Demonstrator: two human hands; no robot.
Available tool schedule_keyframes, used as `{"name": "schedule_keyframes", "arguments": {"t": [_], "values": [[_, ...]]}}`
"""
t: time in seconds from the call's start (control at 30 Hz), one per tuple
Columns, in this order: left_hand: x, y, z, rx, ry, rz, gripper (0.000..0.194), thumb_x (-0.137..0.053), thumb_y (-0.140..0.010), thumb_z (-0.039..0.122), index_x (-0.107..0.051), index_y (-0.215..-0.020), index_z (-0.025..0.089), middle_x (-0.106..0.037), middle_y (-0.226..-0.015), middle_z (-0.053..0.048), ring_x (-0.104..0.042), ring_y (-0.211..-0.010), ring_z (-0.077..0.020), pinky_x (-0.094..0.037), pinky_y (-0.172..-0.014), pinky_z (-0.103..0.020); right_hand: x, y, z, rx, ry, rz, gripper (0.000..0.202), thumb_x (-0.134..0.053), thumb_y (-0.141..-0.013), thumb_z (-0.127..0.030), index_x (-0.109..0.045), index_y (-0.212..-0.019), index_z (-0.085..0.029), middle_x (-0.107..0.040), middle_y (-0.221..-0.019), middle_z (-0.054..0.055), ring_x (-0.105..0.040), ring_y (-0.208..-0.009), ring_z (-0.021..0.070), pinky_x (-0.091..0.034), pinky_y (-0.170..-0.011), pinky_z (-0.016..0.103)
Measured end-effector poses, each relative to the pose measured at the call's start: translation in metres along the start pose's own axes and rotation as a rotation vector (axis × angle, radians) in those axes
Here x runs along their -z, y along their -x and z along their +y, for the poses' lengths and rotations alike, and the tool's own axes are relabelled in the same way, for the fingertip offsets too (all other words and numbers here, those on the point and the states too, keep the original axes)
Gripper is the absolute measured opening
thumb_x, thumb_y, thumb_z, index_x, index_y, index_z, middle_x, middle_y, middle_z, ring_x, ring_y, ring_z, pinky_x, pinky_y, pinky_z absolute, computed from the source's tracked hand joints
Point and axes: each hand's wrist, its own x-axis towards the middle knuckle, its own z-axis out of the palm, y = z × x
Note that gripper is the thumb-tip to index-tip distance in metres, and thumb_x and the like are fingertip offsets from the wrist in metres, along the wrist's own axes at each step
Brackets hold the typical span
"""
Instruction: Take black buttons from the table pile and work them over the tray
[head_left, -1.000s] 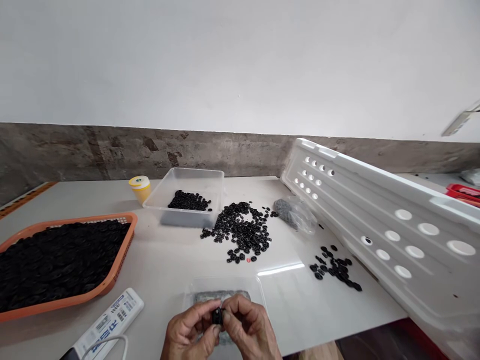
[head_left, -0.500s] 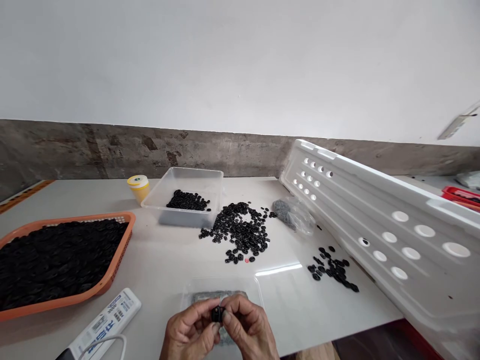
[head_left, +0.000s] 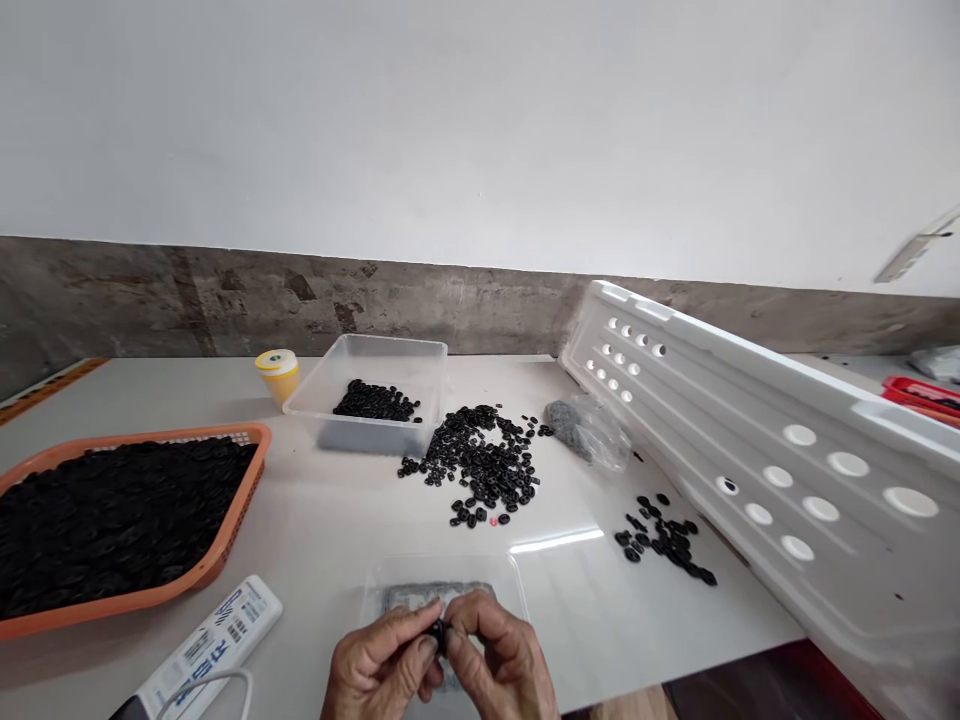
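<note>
At the bottom centre, my left hand [head_left: 390, 660] and my right hand [head_left: 499, 655] meet fingertip to fingertip. Between them they pinch a small black part [head_left: 438, 632], partly covered by the fingers. Beneath both hands sits a clear shallow box [head_left: 439, 570] holding small grey pieces. Farther back, a pile of small black parts [head_left: 484, 455] is spread on the table, with one small red piece [head_left: 493, 521] at its near edge. A clear bin [head_left: 367, 436] with more black parts stands behind, to the left.
An orange basket [head_left: 259, 450] full of black parts is at left, near a power strip [head_left: 214, 650] with a cable. A yellow cup [head_left: 278, 375] stands by the bin. Rightward are a plastic bag [head_left: 592, 432], scattered black pieces [head_left: 667, 540] and a leaning white panel [head_left: 720, 420].
The black part has turned between my fingertips and less of it shows. Both hands have stayed in nearly the same place.
</note>
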Motion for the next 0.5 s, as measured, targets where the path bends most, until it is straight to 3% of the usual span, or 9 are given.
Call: {"name": "schedule_keyframes", "arguments": {"t": [0.13, 0.33, 0.5], "values": [[0.000, -0.001, 0.002, -0.019, -0.019, 0.002, 0.023, -0.073, -0.075, 0.037, -0.078, -0.095, 0.027, -0.063, -0.053, 0.000, -0.054, -0.045, -0.0113, -0.047, -0.047, -0.022, 0.001, 0.000, -0.004, 0.037, 0.074, -0.032, 0.034, -0.052, -0.088, -0.039, -0.052, -0.063, -0.016, -0.055, -0.064, 0.002, -0.053, -0.066, 0.0158, -0.044, -0.066, 0.027], [0.000, -0.005, 0.000, 0.273, 0.112, 0.058, 0.030, -0.080, -0.065, 0.042, -0.079, -0.081, 0.017, -0.067, -0.046, -0.001, -0.057, -0.041, -0.0108, -0.047, -0.044, -0.020, 0.006, -0.003, -0.018, -0.079, 0.204, -0.068, 0.034, -0.049, -0.090, -0.041, -0.051, -0.066, -0.016, -0.054, -0.067, 0.002, -0.053, -0.069, 0.0166, -0.042, -0.068, 0.028], [-0.001, -0.007, -0.003, 0.315, 0.136, 0.009, 0.031, -0.079, -0.067, 0.042, -0.078, -0.077, 0.013, -0.066, -0.048, -0.002, -0.058, -0.039, -0.0099, -0.043, -0.038, -0.016, 0.006, -0.003, -0.012, -0.098, 0.188, -0.067, 0.040, -0.051, -0.088, -0.047, -0.054, -0.064, -0.015, -0.057, -0.063, 0.003, -0.054, -0.066, 0.0171, -0.043, -0.066, 0.028]]}}
